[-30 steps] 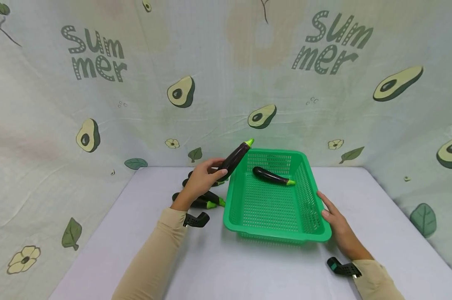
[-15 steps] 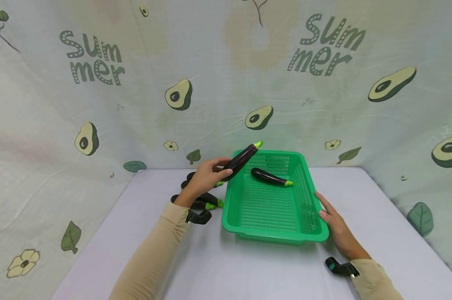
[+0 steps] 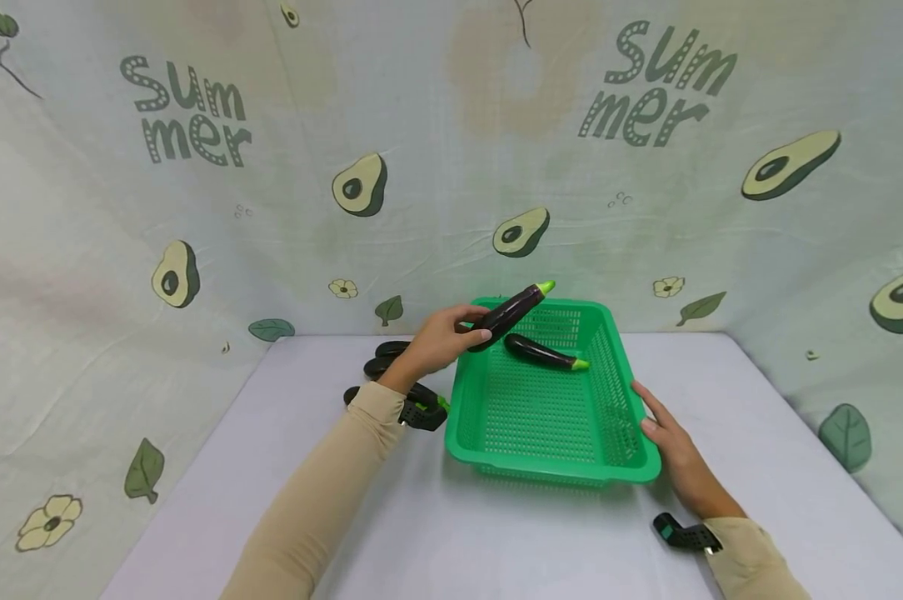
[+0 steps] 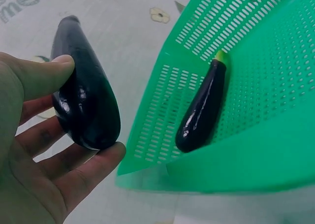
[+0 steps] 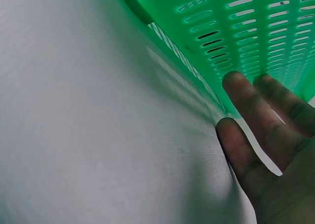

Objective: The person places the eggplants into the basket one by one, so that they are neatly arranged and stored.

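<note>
My left hand (image 3: 442, 340) holds a dark purple eggplant (image 3: 506, 321) between thumb and fingers, tilted with its green stem up to the right. It overlaps the far left corner of a green plastic basket (image 3: 549, 462) in the head view. Another eggplant (image 3: 543, 353) lies inside, near the basket's back wall. The left wrist view shows the held eggplant (image 4: 91, 98) beside the basket wall, thumb on top and fingers beneath. My right hand (image 3: 680, 462) rests at the basket's right side. In the right wrist view, extended fingers (image 5: 268, 120) touch its slotted wall (image 5: 236, 42).
Several more eggplants (image 3: 382, 367) lie on the white table (image 3: 496, 542) left of the basket, partly hidden by my left forearm. Behind the table hangs a cloth backdrop (image 3: 436, 100) printed with avocados and leaves. Each wrist wears a black camera mount (image 3: 424, 414).
My left hand has carried the eggplant rightward, from beside the basket's left rim to over its far left corner. The right hand and the basket stay in place.
</note>
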`<state>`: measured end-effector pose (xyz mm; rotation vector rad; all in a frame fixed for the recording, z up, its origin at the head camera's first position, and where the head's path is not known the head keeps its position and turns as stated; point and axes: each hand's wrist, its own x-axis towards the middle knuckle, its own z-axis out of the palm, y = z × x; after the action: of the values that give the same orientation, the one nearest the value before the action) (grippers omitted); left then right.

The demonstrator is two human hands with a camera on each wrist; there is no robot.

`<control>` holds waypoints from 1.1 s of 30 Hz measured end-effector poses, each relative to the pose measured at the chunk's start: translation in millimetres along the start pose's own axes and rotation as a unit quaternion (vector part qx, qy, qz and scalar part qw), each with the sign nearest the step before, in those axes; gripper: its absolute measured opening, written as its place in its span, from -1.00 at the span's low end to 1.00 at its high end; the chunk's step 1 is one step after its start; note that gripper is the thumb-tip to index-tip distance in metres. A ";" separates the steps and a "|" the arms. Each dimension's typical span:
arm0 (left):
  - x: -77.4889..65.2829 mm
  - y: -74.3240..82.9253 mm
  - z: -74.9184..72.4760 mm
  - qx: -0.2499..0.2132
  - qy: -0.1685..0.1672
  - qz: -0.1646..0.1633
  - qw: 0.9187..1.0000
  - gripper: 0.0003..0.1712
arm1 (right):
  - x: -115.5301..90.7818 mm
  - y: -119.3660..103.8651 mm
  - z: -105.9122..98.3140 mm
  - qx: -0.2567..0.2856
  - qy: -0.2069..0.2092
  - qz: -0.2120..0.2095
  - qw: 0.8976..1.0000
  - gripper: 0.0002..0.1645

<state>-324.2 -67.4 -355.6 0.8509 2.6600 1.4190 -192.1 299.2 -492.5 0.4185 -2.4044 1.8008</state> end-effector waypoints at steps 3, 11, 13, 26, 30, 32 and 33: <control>5.0 3.6 2.3 -0.009 -0.011 -0.001 1.000 -0.50 | -0.8 -0.5 0.4 0.002 0.002 0.002 1.000 -0.33; 19.7 1.9 11.1 -0.001 -0.024 -0.017 1.000 -0.50 | 2.8 1.6 -2.7 0.009 0.004 -0.008 1.000 -0.33; 21.7 2.2 12.5 0.014 -0.020 -0.019 1.000 -0.49 | 4.6 1.6 -2.8 0.014 0.002 -0.006 1.000 -0.33; 38.3 -2.2 16.9 0.069 -0.015 -0.028 0.997 -0.50 | 10.8 1.1 -5.3 0.010 0.002 -0.011 1.000 -0.32; 43.5 -4.5 18.7 0.091 -0.030 -0.027 0.995 -0.51 | 11.7 0.1 -5.2 0.018 0.002 -0.010 1.000 -0.32; 44.4 -6.0 20.0 0.098 -0.038 -0.031 0.994 -0.51 | 11.2 0.5 -4.8 0.023 -0.003 -0.005 1.000 -0.32; 44.6 -6.7 20.6 0.102 -0.041 -0.033 0.993 -0.51 | 10.9 1.1 -4.8 0.025 -0.005 -0.002 1.000 -0.32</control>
<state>-360.1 -33.8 -362.3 0.8060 2.7760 1.0879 -203.1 302.4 -489.3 0.4393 -2.3670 1.8647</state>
